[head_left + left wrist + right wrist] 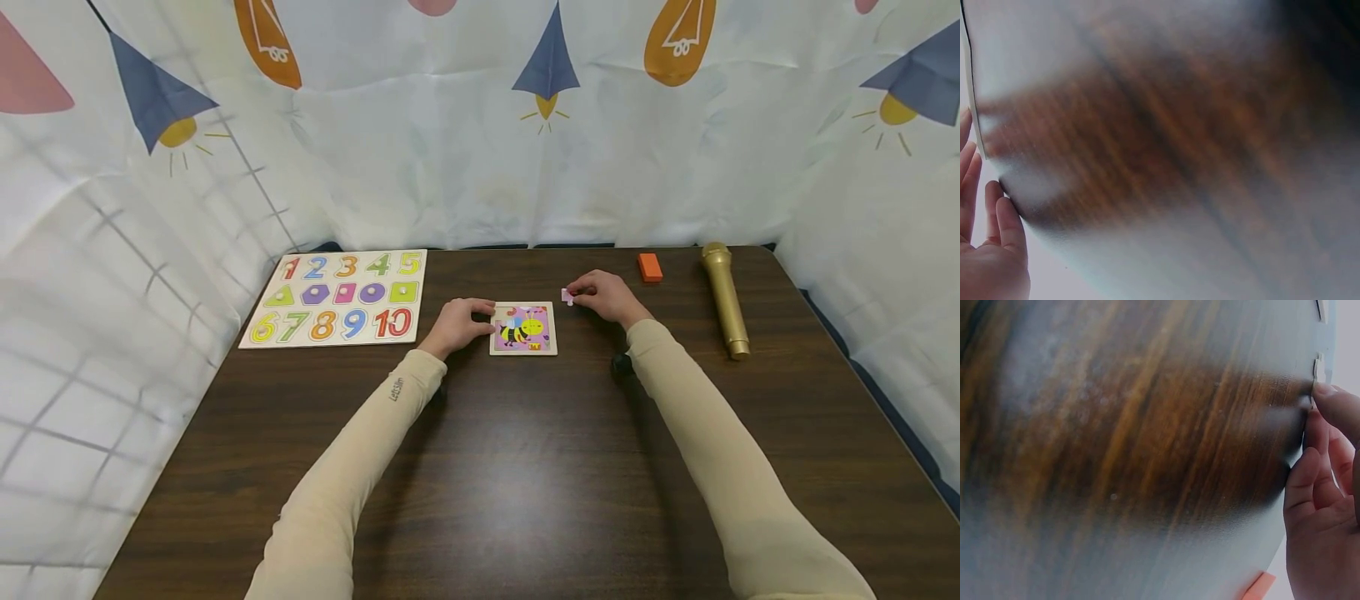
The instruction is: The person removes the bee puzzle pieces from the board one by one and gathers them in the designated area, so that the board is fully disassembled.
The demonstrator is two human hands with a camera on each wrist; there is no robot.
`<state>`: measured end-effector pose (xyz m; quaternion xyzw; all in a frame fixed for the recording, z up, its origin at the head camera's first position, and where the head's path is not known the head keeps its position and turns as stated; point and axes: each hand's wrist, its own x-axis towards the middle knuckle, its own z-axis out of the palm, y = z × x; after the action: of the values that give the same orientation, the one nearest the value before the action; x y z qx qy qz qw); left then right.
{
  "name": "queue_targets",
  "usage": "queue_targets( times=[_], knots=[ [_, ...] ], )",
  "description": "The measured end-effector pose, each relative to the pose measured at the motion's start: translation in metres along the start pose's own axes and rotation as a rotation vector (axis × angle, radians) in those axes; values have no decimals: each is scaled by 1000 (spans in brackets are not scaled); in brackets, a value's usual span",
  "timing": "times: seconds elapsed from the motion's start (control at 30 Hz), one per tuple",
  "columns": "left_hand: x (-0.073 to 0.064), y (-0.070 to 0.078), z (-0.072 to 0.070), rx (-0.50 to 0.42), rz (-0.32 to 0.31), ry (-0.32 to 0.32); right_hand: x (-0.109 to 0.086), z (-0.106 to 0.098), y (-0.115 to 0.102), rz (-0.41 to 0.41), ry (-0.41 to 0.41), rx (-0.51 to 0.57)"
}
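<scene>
A small square wooden jigsaw puzzle with a yellow and black bee on a purple ground lies flat on the table. My left hand rests at its left side, index finger by the far corner and thumb on the left edge. In the left wrist view the fingers reach the puzzle's thin edge. To the right of the puzzle, my right hand pinches a small pink jigsaw piece between thumb and fingertips. The right wrist view shows this piece edge-on at the thumb tip.
At the left lies a number-and-shape peg board. An orange block sits beyond my right hand, with a gold microphone farther right. The dark wooden table ends at a patterned white curtain.
</scene>
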<state>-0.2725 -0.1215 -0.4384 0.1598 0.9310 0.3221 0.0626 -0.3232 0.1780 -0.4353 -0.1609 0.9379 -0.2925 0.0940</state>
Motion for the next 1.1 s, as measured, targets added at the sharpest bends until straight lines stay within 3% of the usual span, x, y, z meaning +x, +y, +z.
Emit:
queue_targets(
  times=[0.3,0.47,0.6,0.83,1.1],
  knots=[
    [1,-1,0,-2,-1,1,2,-1,-2,1,7,-9],
    [1,6,-1,-31,-13,27,3,2,-14,-28,9,7],
    [3,13,3,-74,-5,43,5,11,-29,-50,-11,28],
    [8,19,10,-60,1,66,11,32,-61,-119,-81,37],
    [12,16,11,-9,-5,24,16,47,-75,-133,-107,55]
  ],
)
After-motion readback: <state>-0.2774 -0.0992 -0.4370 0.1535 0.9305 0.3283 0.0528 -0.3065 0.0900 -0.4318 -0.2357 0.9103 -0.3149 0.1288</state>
